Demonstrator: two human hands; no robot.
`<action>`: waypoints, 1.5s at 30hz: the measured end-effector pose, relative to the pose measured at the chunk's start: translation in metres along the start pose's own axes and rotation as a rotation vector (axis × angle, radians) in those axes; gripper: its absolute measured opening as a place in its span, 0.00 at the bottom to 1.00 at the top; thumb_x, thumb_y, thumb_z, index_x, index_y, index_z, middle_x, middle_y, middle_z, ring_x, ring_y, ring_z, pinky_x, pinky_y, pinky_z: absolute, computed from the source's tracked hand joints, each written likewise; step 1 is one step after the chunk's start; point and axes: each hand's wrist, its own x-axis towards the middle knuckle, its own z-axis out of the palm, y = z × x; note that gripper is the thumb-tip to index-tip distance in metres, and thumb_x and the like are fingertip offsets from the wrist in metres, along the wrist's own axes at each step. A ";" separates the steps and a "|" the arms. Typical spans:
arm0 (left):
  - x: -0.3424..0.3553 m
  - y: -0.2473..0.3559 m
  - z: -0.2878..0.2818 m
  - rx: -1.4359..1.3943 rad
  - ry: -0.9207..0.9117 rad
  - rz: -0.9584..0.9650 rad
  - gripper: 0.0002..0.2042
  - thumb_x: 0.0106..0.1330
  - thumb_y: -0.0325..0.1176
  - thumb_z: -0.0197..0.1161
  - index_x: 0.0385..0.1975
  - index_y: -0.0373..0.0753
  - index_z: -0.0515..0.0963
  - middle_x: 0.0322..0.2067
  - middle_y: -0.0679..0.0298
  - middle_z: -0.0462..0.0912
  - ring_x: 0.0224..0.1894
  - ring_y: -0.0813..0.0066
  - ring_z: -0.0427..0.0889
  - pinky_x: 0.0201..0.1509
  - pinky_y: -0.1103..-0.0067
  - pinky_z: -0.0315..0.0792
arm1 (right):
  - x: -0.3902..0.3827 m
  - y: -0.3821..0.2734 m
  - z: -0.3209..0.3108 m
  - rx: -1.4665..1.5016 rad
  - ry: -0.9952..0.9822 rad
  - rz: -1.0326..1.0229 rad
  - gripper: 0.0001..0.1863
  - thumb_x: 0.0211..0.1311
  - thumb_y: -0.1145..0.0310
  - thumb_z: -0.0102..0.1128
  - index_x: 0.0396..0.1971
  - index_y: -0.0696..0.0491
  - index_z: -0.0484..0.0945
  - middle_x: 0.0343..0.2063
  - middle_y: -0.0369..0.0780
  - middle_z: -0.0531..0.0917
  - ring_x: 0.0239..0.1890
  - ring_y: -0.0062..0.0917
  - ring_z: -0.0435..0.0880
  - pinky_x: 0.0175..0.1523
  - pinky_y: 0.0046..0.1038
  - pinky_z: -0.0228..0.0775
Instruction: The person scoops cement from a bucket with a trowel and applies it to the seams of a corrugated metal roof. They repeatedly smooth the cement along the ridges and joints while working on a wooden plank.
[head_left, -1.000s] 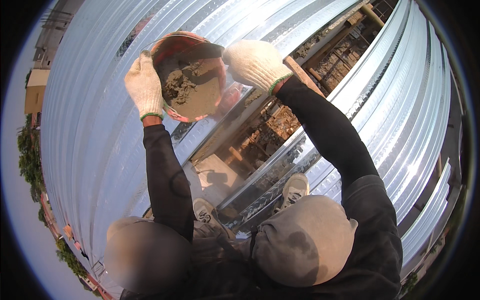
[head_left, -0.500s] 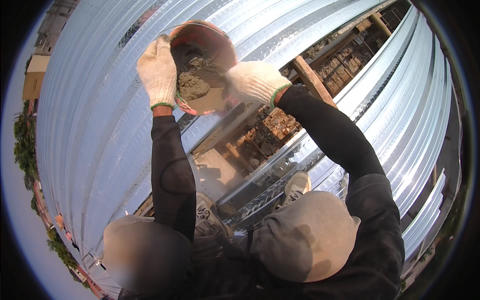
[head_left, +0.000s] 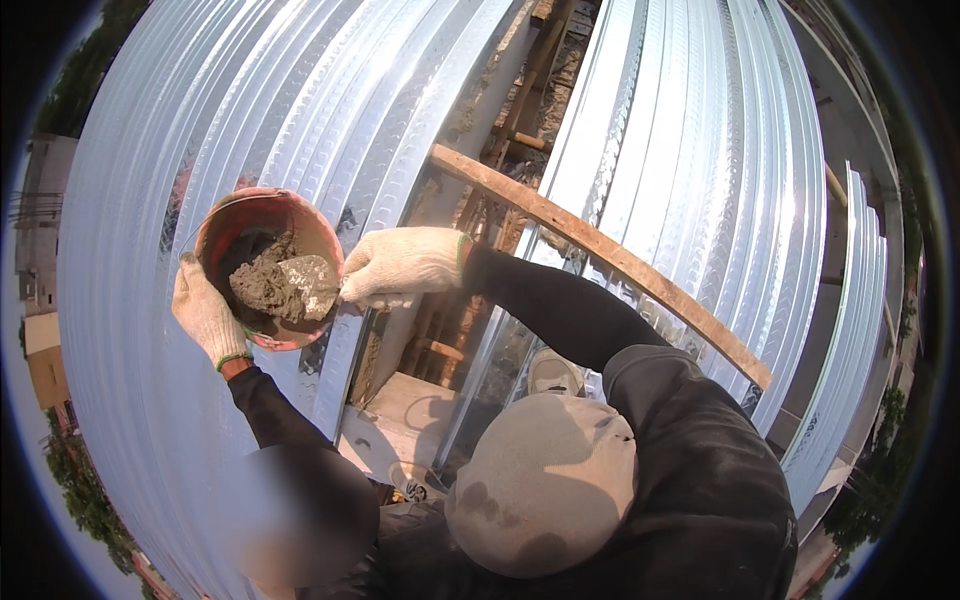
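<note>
My left hand (head_left: pixel 208 312), in a knitted cream glove, grips the left side of a red bucket (head_left: pixel 218 233) by its rim and wire handle. Inside the bucket lie lumpy grey mortar (head_left: pixel 262 285) and some darker, wetter mix. A trowel's blade (head_left: pixel 310 282), smeared with mortar, rests in the bucket. My right hand (head_left: pixel 395 262), gloved the same way, is closed on the trowel at the bucket's right rim; most of the handle is hidden. The bucket is over corrugated metal sheets (head_left: pixel 130 350), beside a long open gap.
A long wooden board (head_left: pixel 610 258) crosses the gap onto the right-hand sheets (head_left: pixel 700 150). Bamboo poles (head_left: pixel 528 140) and rubble show below. A pale concrete surface (head_left: pixel 400 410) lies near my shoe (head_left: pixel 553 375). Buildings and trees line the edges.
The view has turned. Both hands and the bucket now sit lower and further left. The trowel's mortar-smeared blade now shows in the bucket, and more of the wooden board is visible.
</note>
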 end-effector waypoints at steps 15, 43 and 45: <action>-0.001 0.002 -0.005 -0.012 -0.037 -0.057 0.22 0.91 0.45 0.54 0.48 0.28 0.83 0.42 0.64 0.88 0.41 0.74 0.81 0.50 0.71 0.79 | -0.106 0.006 -0.145 0.168 1.189 -0.117 0.13 0.74 0.62 0.62 0.35 0.58 0.83 0.25 0.36 0.81 0.25 0.21 0.81 0.35 0.28 0.78; 0.004 0.012 0.009 0.160 0.073 0.037 0.23 0.86 0.46 0.61 0.48 0.26 0.89 0.36 0.64 0.90 0.39 0.76 0.80 0.50 0.70 0.77 | -0.045 -0.007 -0.056 -0.680 0.706 -0.240 0.15 0.73 0.60 0.68 0.48 0.56 0.87 0.33 0.52 0.90 0.38 0.50 0.92 0.48 0.47 0.83; 0.003 0.009 0.012 0.122 0.064 0.066 0.23 0.86 0.47 0.62 0.46 0.28 0.90 0.35 0.63 0.90 0.37 0.74 0.80 0.48 0.68 0.78 | -0.013 -0.021 -0.031 -0.980 0.535 -0.230 0.14 0.74 0.61 0.68 0.50 0.53 0.89 0.37 0.52 0.92 0.43 0.53 0.94 0.51 0.50 0.86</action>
